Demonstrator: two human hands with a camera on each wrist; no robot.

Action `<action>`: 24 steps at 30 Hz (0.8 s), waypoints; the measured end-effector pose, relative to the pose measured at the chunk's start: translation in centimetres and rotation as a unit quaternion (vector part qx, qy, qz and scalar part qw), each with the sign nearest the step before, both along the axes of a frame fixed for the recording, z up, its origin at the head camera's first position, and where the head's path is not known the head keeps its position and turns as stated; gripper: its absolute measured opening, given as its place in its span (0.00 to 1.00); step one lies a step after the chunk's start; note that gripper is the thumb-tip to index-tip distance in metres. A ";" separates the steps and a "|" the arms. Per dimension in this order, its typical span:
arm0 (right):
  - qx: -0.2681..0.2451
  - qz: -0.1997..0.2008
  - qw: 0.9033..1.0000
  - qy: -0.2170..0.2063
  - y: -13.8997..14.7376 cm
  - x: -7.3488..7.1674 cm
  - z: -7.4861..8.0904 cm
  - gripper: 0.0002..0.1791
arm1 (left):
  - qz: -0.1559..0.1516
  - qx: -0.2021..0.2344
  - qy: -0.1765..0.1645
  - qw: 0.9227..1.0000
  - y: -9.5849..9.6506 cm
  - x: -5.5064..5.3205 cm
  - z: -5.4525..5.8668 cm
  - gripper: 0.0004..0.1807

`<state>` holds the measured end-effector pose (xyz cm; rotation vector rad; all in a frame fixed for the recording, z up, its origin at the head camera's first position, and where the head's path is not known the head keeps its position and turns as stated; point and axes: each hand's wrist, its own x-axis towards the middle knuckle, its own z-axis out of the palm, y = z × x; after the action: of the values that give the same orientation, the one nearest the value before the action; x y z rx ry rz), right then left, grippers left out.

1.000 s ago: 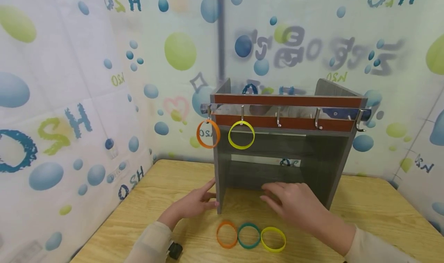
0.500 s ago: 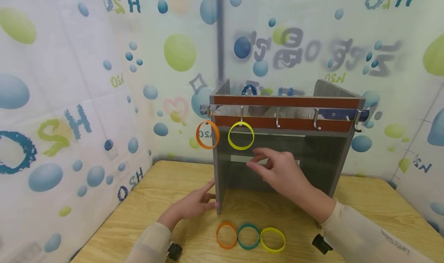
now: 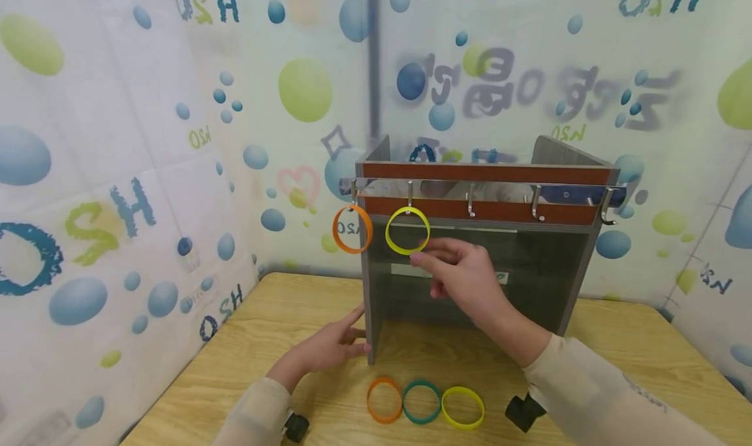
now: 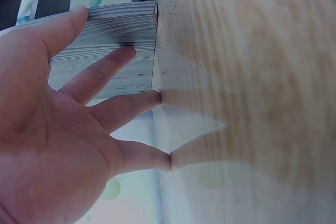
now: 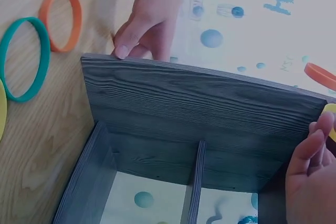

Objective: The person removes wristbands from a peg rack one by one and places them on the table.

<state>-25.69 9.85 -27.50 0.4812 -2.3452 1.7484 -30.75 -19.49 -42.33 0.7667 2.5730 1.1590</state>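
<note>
A yellow wristband (image 3: 388, 234) hangs from the second hook of a metal hook rail (image 3: 446, 189) on a grey wooden shelf unit (image 3: 578, 270). My right hand (image 3: 470, 277) pinches the band's lower right edge between thumb and forefinger. On the first hook hangs an orange wristband (image 3: 335, 230). My left hand (image 3: 326, 349) rests against the unit's left side panel; in the left wrist view its spread fingers touch the panel (image 4: 131, 24) and the table. An orange wristband (image 3: 368, 401), a teal wristband (image 3: 421, 382) and a yellow wristband (image 3: 464, 426) lie in a row before the unit.
The unit stands on a wooden table (image 3: 317, 289), near a wall covering (image 3: 305, 172) printed with bubbles. Three hooks at the right of the rail bear nothing, among them the end hook (image 3: 608, 207). Black camera blocks (image 3: 296, 426) sit under both wrists.
My right hand has risen from low before the shelf up to the hanging yellow wristband and now pinches its edge. The left hand has stayed on the side panel.
</note>
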 end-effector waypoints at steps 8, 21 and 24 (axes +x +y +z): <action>-0.044 0.003 0.999 0.010 -0.5 0.1 0.2 0.19 | -0.001 0.002 0.001 1.000 0.0 0.0 0.2 0.49; -0.118 0.032 0.993 0.007 -0.9 0.8 1.0 0.19 | 0.004 -0.005 0.002 1.000 0.1 0.2 0.2 0.49; -0.124 0.036 0.992 0.009 -1.0 1.0 1.2 0.20 | 0.005 -0.005 0.004 1.000 0.1 0.1 0.1 0.49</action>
<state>-24.65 8.81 -26.29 0.5441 -2.0815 2.0233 -30.60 -19.37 -42.22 0.7593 2.5891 1.1470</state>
